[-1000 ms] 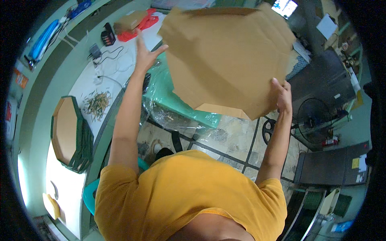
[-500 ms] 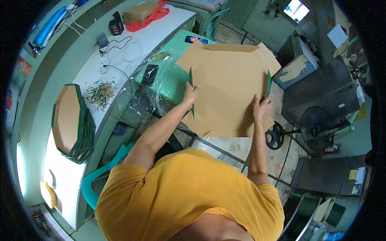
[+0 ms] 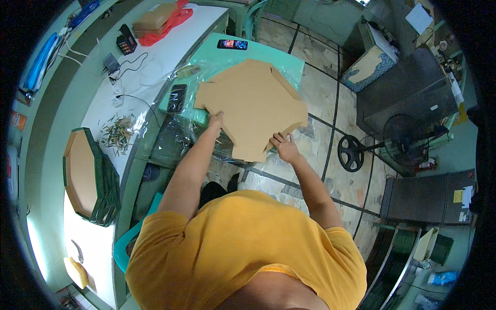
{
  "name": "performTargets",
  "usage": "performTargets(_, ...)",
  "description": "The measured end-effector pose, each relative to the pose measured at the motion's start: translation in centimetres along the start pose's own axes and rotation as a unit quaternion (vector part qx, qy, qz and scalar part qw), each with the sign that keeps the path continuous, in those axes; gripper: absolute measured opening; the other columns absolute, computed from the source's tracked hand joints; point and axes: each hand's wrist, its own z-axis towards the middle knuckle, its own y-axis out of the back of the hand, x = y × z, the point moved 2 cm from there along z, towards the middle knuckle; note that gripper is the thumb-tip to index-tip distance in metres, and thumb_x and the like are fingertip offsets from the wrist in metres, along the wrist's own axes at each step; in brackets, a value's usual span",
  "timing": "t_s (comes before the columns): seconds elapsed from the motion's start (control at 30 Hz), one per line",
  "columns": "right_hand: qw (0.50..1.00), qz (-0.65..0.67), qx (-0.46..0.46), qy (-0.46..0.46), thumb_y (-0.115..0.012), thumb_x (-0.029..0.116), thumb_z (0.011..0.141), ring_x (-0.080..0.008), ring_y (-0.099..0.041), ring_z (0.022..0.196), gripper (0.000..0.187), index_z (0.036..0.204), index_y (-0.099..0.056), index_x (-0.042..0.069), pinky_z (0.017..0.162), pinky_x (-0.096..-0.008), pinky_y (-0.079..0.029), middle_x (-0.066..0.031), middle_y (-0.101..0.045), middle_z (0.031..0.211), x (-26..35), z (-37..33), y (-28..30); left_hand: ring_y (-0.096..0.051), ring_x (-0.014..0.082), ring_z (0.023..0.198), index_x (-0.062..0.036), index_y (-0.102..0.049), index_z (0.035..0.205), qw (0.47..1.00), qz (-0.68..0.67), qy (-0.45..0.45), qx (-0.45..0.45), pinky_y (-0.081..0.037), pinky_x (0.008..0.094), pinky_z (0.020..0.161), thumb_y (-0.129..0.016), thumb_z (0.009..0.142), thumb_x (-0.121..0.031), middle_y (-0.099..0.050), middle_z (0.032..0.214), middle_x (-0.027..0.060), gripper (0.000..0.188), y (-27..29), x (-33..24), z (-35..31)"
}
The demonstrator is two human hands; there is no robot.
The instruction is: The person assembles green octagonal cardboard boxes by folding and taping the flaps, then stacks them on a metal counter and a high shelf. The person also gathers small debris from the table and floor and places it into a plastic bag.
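Observation:
A brown cardboard box blank [image 3: 253,103], roughly eight-sided with notched corners and flaps, lies tilted over a green table in front of me. The flap along its far right side is partly folded up. My left hand [image 3: 216,121] grips the blank's left edge, thumb on top and the other fingers hidden beneath. At the near right edge, my right hand [image 3: 285,147] holds a side flap between bent fingers and thumb.
Under the blank stands the green table [image 3: 287,62] with clear plastic sheeting, a lit phone [image 3: 232,44] and a dark phone [image 3: 177,98]. On the white counter at left are stacked green-edged cardboard trays [image 3: 82,170] and a scrap pile [image 3: 119,133]. A black fan [image 3: 405,139] stands right.
The blank has turned and moved left and lower over the green table. Both hands have moved left with it, and the green flap faces no longer show.

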Motion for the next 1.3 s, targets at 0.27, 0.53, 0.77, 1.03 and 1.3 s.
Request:
performTargets(0.27,0.994,0.012,-0.078,0.070,-0.053,0.021,0.086,-0.0283,-0.052,0.113,0.024,0.105,-0.065,0.015,0.103,-0.0495,-0.035,-0.0083,-0.059,0.112,-3.7,3.3,-0.7,-0.041,0.0286,0.125,-0.0128,-0.064,0.110,0.540,0.680,-0.458,0.191,-0.028,0.0528,0.104,-0.068,0.075,-0.016,-0.054,0.124,0.0063,0.035,1.5,-0.1,-5.6)
performTargets(0.53,0.985,0.123,-0.123,0.002,-0.062,0.018,0.079,-0.0296,-0.058,0.103,0.013,0.091,-0.062,0.012,0.101,-0.0480,-0.036,-0.0132,-0.064,0.092,-2.7,6.0,-0.8,-0.060,0.0273,0.092,-0.0113,-0.071,0.086,0.541,0.598,-0.521,0.281,-0.038,0.0467,0.091,-0.068,0.077,-0.023,-0.067,0.084,0.0066,0.016,-1.2,-0.6,-3.8)
performTargets(0.77,0.978,-0.059,-0.168,0.105,-0.058,0.022,0.076,-0.0273,-0.041,0.129,0.046,0.117,-0.056,0.000,0.112,-0.0472,-0.023,-0.0132,-0.050,0.132,-1.4,4.3,-1.4,-0.058,0.0302,0.092,-0.0100,-0.069,0.090,0.524,0.649,-0.483,0.266,-0.039,0.0455,0.090,-0.066,0.079,-0.022,-0.066,0.090,0.0093,0.017,-2.3,-0.3,-3.9)
performTargets(1.03,0.992,-0.072,-0.006,0.101,-0.058,0.053,0.078,-0.0335,-0.015,0.142,0.099,0.144,-0.015,-0.006,0.115,-0.0473,-0.010,-0.0204,-0.010,0.153,-0.6,1.4,0.7,-0.051,0.0325,0.114,-0.0078,-0.065,0.092,0.602,0.559,-0.502,0.271,-0.028,0.0516,0.106,-0.063,0.083,-0.023,-0.064,0.102,0.0120,0.018,-2.1,0.6,-4.3)
performTargets(1.3,0.988,0.006,-0.131,0.077,-0.045,0.047,0.091,-0.0279,-0.039,0.129,0.058,0.122,-0.053,-0.001,0.113,-0.0516,-0.013,-0.0145,-0.051,0.130,-1.0,3.0,0.2,-0.036,0.0319,0.133,-0.0031,-0.062,0.115,0.546,0.563,-0.549,0.289,-0.018,0.0514,0.112,-0.052,0.092,-0.034,-0.058,0.124,0.0131,0.040,0.5,0.0,-5.2)
